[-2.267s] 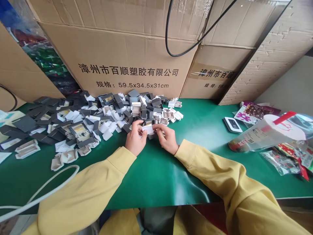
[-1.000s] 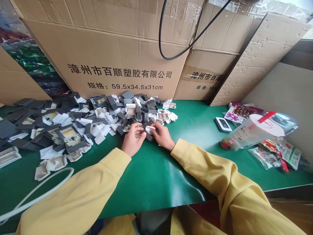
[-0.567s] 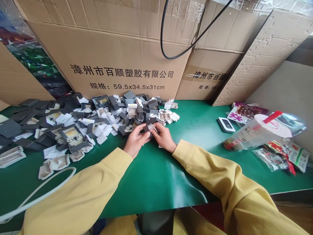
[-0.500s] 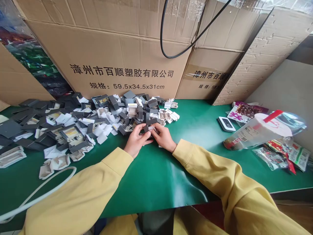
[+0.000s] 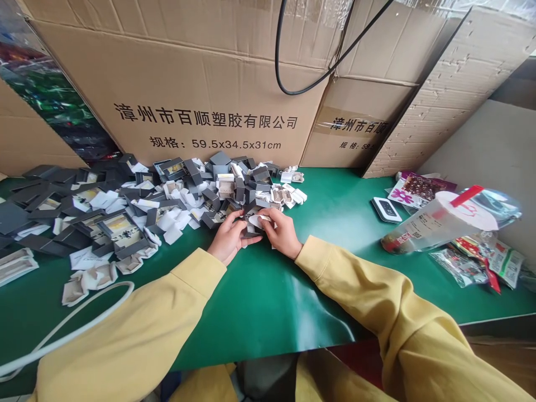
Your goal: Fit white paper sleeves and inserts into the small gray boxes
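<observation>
My left hand (image 5: 227, 240) is closed around a small dark grey box (image 5: 250, 229), just in front of the heap. In the fingers of my right hand (image 5: 283, 231) is a white paper piece (image 5: 258, 221), at the top of that box. Fingers cover much of both things, and whether the paper is partly inside the box cannot be made out. Beyond my hands lies a heap of dark grey boxes (image 5: 121, 229), several of them open, mixed with folded white paper pieces (image 5: 171, 226).
Large cardboard cartons (image 5: 201, 84) stand behind the green table (image 5: 268, 301). At right are a small white device (image 5: 386, 210), a plastic drink cup (image 5: 435, 226) and snack packets (image 5: 469, 262). A white cable (image 5: 71, 335) loops by my left sleeve; a black cable (image 5: 278, 67) hangs above.
The white paper shows more between my hands, and the box is tilted more open to view. My left fingers have shifted lower around the box.
</observation>
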The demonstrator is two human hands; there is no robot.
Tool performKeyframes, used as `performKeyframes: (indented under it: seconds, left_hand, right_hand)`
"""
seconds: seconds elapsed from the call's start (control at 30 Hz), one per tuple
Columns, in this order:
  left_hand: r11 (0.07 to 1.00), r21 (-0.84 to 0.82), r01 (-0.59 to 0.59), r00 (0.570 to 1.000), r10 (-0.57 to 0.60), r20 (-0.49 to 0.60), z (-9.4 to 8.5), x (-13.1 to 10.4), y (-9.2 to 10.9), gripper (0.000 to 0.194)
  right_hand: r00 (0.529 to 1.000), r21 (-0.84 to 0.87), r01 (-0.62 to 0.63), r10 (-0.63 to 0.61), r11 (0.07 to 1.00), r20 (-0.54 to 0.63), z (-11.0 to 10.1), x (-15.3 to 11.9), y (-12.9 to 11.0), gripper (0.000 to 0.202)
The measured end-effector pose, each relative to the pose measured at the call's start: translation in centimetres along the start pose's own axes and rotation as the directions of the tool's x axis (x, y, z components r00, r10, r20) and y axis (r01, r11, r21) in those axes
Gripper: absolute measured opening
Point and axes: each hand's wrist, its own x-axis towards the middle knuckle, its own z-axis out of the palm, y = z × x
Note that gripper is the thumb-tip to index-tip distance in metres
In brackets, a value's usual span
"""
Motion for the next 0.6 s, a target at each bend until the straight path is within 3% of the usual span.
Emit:
performKeyframes:
  seconds: [0.2,0.33,0.47,0.6]
  left_hand:
    - [1.0,-0.013,0.026,0.999,-0.026,0.038,0.0,-0.12,0.09,0.029]
    - [1.0,0.001,0.028,0.993,-0.028,0.116,-0.23,-0.05,-0.05,0.02]
    - [0.998,0.051,0.024,0.985,-0.032,0.17,-0.49,0.04,-0.15,0.022]
    - [0.998,0.06,0.013,0.977,-0.025,0.213,-0.51,-0.04,-0.13,0.027]
  right_hand:
    - [0.995,-0.035,-0.002,0.005,0.999,0.101,0.06,-0.06,0.15,0.017]
    - [0.988,0.014,0.032,-0.034,0.999,0.149,0.1,-0.02,0.28,0.016]
    - [0.988,0.051,0.076,-0.082,0.996,0.128,0.14,-0.03,0.27,0.017]
    - [0.995,0.007,0.042,-0.042,0.999,0.091,0.09,-0.08,-0.04,0.016]
